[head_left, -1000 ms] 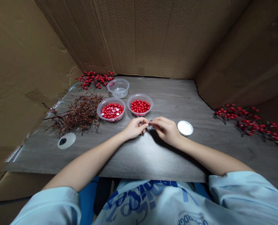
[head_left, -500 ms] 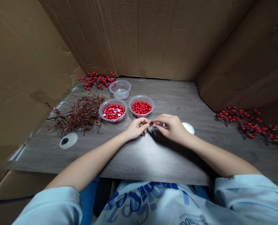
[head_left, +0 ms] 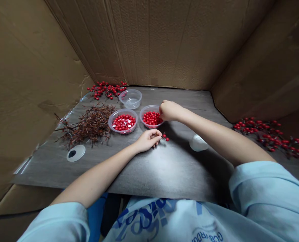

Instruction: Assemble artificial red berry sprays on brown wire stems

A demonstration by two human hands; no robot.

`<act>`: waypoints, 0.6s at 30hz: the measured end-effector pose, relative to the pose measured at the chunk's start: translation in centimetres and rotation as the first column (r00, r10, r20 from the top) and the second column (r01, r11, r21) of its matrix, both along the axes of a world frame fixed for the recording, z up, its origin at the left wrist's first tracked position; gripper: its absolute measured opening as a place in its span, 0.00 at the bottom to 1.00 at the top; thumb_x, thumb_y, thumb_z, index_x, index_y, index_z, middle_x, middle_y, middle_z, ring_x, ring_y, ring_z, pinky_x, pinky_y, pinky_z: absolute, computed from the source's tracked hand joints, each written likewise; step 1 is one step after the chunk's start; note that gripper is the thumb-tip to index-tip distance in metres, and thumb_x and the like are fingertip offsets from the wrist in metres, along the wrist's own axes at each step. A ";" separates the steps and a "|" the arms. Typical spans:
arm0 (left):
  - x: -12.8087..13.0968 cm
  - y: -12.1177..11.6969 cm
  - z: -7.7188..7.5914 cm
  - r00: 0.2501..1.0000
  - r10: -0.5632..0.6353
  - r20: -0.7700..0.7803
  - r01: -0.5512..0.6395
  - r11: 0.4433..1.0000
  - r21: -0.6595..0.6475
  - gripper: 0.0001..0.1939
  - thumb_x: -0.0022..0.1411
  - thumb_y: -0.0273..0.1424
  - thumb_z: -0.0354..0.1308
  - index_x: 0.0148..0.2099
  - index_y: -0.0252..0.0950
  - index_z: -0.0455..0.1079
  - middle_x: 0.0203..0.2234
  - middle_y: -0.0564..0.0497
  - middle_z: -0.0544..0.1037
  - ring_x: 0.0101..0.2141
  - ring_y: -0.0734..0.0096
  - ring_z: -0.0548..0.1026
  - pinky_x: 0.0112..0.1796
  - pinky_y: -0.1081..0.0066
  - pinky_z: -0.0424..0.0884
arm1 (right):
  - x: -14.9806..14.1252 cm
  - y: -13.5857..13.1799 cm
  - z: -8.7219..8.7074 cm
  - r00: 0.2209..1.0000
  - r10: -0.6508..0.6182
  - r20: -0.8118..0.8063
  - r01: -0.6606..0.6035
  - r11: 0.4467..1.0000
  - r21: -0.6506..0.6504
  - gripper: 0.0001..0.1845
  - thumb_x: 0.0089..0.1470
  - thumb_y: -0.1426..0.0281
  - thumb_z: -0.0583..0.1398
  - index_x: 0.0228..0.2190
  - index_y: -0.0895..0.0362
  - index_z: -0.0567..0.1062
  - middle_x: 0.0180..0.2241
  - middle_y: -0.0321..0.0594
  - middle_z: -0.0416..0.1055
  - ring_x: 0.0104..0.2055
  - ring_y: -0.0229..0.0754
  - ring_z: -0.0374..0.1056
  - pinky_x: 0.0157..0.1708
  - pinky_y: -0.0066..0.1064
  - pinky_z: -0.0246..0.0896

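Two hands, now apart: my right hand (head_left: pixel 169 111) has moved off my left and reached a clear bowl (head_left: pixel 141 117), its fingers bunched over the loose red berries (head_left: pixel 151 118); I cannot tell whether they hold one. My left hand (head_left: pixel 147 140) is closed narrow on a thin twig (head_left: pixel 161 136), resting just above the surface (head_left: pixel 179 164). The twig sticks out past my fingers, with a few berries at its tip (head_left: pixel 166 138). Beside that bowl, a second bowl (head_left: pixel 109 125) holds berries mixed with white bits. Farther out lie a heap of bare brown twigs (head_left: pixel 91 125), a third clear bowl (head_left: pixel 130 99), berry sprays (head_left: pixel 267 137), a white disc (head_left: pixel 198 143) and a clear disc (head_left: pixel 76 153) with a dark spot.
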State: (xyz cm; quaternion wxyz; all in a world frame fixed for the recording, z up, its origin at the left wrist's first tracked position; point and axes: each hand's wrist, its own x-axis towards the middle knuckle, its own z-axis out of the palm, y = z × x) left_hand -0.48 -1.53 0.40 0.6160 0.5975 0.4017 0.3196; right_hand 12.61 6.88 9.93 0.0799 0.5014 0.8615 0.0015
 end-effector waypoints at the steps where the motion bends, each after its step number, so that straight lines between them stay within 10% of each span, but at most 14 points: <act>1: 0.0 0.0 0.0 1.000 -0.004 0.001 0.004 1.000 0.000 0.09 0.51 0.34 0.54 0.31 0.32 0.61 0.15 0.59 0.63 0.16 0.83 0.62 0.17 0.80 0.62 | -0.3 0.1 -0.1 1.000 0.002 0.031 -0.002 1.000 -0.009 0.14 0.44 0.71 0.59 0.35 0.63 0.76 0.38 0.55 0.70 0.36 0.50 0.70 0.35 0.34 0.64; 10: -0.1 0.2 -0.1 1.000 -0.005 0.022 0.005 1.000 -0.018 0.10 0.52 0.35 0.55 0.32 0.33 0.61 0.15 0.59 0.63 0.16 0.83 0.62 0.18 0.80 0.62 | -0.8 0.2 -1.0 0.998 -0.034 0.043 0.033 0.999 0.031 0.14 0.44 0.77 0.57 0.36 0.65 0.76 0.38 0.57 0.70 0.38 0.50 0.69 0.34 0.33 0.64; 15: -0.2 0.2 -0.2 0.999 0.001 0.045 -0.001 1.000 -0.015 0.11 0.51 0.36 0.55 0.32 0.33 0.61 0.16 0.59 0.64 0.17 0.83 0.63 0.18 0.80 0.62 | 0.6 -0.4 -0.4 0.938 0.077 -0.339 -0.032 0.990 0.136 0.08 0.45 0.73 0.60 0.31 0.60 0.77 0.42 0.49 0.68 0.43 0.46 0.65 0.44 0.34 0.59; 18: -0.2 0.1 0.1 0.998 -0.008 0.063 0.010 1.000 -0.029 0.12 0.50 0.37 0.56 0.32 0.33 0.61 0.16 0.59 0.64 0.17 0.82 0.63 0.18 0.80 0.62 | 1.9 -1.3 0.2 0.784 0.020 -0.621 -0.044 0.999 -0.025 0.08 0.46 0.70 0.59 0.30 0.60 0.77 0.34 0.44 0.72 0.37 0.40 0.66 0.42 0.32 0.60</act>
